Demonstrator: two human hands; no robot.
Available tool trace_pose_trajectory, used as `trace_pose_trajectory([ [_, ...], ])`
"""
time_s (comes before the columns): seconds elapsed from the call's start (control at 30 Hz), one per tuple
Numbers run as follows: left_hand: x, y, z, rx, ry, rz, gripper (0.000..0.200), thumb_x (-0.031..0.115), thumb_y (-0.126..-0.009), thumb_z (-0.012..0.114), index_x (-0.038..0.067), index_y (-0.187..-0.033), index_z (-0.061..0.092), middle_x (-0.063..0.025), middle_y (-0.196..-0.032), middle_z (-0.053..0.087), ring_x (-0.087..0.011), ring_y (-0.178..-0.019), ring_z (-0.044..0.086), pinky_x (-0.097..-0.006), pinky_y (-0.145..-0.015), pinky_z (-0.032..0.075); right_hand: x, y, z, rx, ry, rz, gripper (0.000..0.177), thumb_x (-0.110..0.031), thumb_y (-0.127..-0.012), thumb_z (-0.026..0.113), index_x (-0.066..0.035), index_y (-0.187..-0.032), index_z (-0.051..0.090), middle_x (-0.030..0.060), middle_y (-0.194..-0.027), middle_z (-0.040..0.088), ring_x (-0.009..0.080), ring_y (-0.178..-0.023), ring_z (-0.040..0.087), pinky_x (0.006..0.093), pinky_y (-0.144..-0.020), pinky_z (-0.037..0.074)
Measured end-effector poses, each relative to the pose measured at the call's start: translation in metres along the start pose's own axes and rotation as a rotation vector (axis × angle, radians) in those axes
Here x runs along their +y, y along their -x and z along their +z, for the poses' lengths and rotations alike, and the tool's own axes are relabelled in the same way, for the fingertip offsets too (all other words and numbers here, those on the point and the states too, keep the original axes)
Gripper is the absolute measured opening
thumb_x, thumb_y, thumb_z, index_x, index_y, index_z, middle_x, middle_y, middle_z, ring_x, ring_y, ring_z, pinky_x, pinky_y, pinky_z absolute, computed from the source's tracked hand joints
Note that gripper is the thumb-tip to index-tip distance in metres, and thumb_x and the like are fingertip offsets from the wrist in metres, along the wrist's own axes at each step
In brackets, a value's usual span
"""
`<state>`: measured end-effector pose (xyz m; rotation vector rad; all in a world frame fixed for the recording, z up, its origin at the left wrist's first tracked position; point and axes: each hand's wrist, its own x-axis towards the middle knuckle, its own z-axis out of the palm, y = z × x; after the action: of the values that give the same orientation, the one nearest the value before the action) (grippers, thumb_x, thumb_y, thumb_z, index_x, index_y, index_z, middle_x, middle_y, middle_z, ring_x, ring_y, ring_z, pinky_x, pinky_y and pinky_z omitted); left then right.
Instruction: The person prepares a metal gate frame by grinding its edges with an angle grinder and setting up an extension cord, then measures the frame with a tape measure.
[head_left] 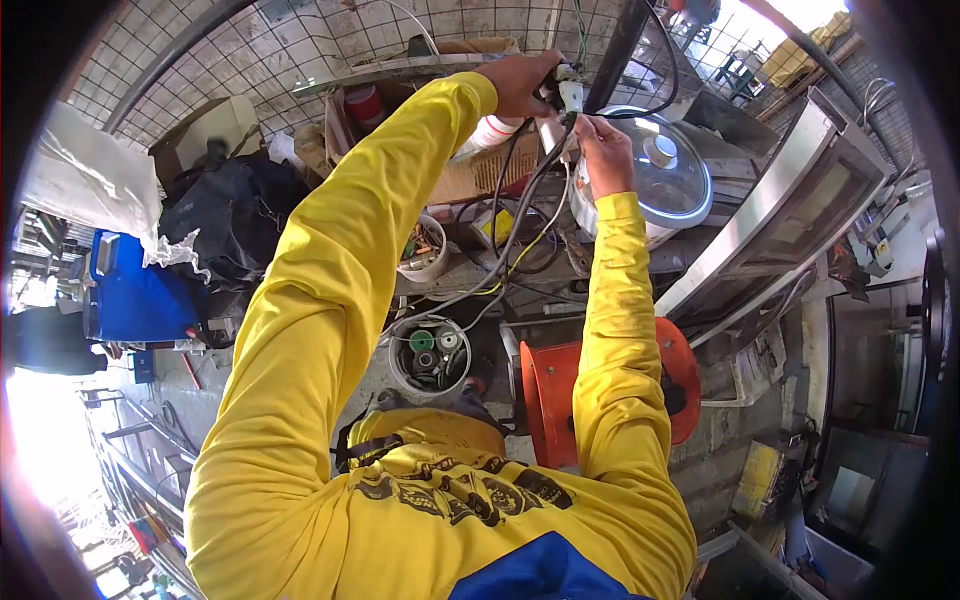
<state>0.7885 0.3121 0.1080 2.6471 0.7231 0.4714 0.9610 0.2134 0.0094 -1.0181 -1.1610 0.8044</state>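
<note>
— So, starting from the middle of things: holding what?

— Holding a white socket (571, 97), high up and close beside a black post (620, 55).

— Gripped how?

— With the left hand (522, 85), reaching in from the left, fingers curled round the near side. Hard to see exactly how far round.

— And with the right hand (608, 155)?

— Pinching at a dark cable (548, 162) just below, thumb and fingertips drawn together. Cannot tell precisely where pressing; too small to make out.

— Anything right next to that?

— Yes, close behind the right wrist, a round pot (680, 185) with a glass lid. On the other side, below the left hand, a white-and-red tub (490, 132) near a cardboard box (470, 180).

— And lower down?

— Loose cords, one of them a yellow cable (522, 256), then a small bucket (425, 270) with bits and pieces inside. Nearer the body, a bigger bucket (394, 368) with a green disc (422, 341) among darker parts.

— Further out?

— To the right, partly covered by a yellow sleeve (622, 300), an orange housing (546, 410). Far to the left, a dark bag (235, 200) and a blue case (145, 300). Across the top, wire mesh (285, 55).
</note>
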Motion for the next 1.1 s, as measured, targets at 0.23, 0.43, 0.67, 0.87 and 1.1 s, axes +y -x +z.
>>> trace_pose_trajectory([
  [0.23, -0.015, 0.006, 0.004, 0.052, 0.098, 0.073, 0.066, 0.024, -0.071, 0.075, 0.003, -0.123, 0.039, -0.0230, -0.100, 0.064, -0.0417, -0.096, 0.060, -0.0443, -0.082, 0.047, 0.009, -0.005, 0.003, 0.051, 0.034, 0.010, 0.025, -0.020, -0.089, 0.064, 0.003, -0.095, 0.067, 0.0034, -0.084, 0.062, 0.0097, -0.077, 0.055, 0.0232, -0.072, 0.042],
  [0.43, -0.003, 0.010, 0.004, 0.063, 0.080, 0.004, 0.064, 0.024, -0.073, 0.075, 0.003, -0.122, 0.039, -0.0241, -0.099, 0.063, -0.0417, -0.095, 0.060, -0.0445, -0.081, 0.047, 0.005, 0.025, 0.003, 0.102, 0.342, -0.157, 0.035, -0.013, -0.081, 0.064, 0.001, -0.113, 0.059, 0.0103, -0.098, 0.062, 0.0184, -0.086, 0.059, 0.0283, -0.077, 0.046],
  [0.67, 0.005, 0.009, -0.002, 0.043, 0.059, -0.005, 0.062, 0.023, -0.075, 0.073, 0.003, -0.121, 0.038, -0.0238, -0.097, 0.064, -0.0410, -0.093, 0.061, -0.0441, -0.080, 0.047, 0.008, 0.040, 0.026, 0.145, 0.515, -0.194, 0.054, -0.014, -0.076, 0.072, 0.001, -0.123, 0.051, 0.0126, -0.094, 0.061, 0.0232, -0.082, 0.059, 0.0338, -0.069, 0.047],
  [0.87, -0.001, 0.010, 0.014, 0.109, 0.094, 0.007, 0.064, 0.020, -0.073, 0.073, 0.004, -0.124, 0.039, -0.0239, -0.106, 0.062, -0.0396, -0.102, 0.059, -0.0427, -0.087, 0.047, 0.013, 0.027, 0.030, 0.224, 0.768, -0.488, 0.060, -0.033, -0.074, 0.077, 0.003, -0.116, 0.054, 0.0237, -0.110, 0.059, 0.0386, -0.102, 0.056, 0.0433, -0.088, 0.044],
  [1.1, 0.009, 0.006, 0.011, 0.096, 0.045, -0.094, 0.065, 0.024, -0.071, 0.073, 0.002, -0.121, 0.040, -0.0217, -0.091, 0.065, -0.0394, -0.088, 0.064, -0.0416, -0.079, 0.049, 0.027, 0.026, 0.033, 0.263, 0.494, -0.315, 0.060, -0.021, -0.074, 0.079, 0.003, -0.122, 0.053, 0.0176, -0.108, 0.059, 0.0272, -0.090, 0.062, 0.0332, -0.074, 0.052],
])
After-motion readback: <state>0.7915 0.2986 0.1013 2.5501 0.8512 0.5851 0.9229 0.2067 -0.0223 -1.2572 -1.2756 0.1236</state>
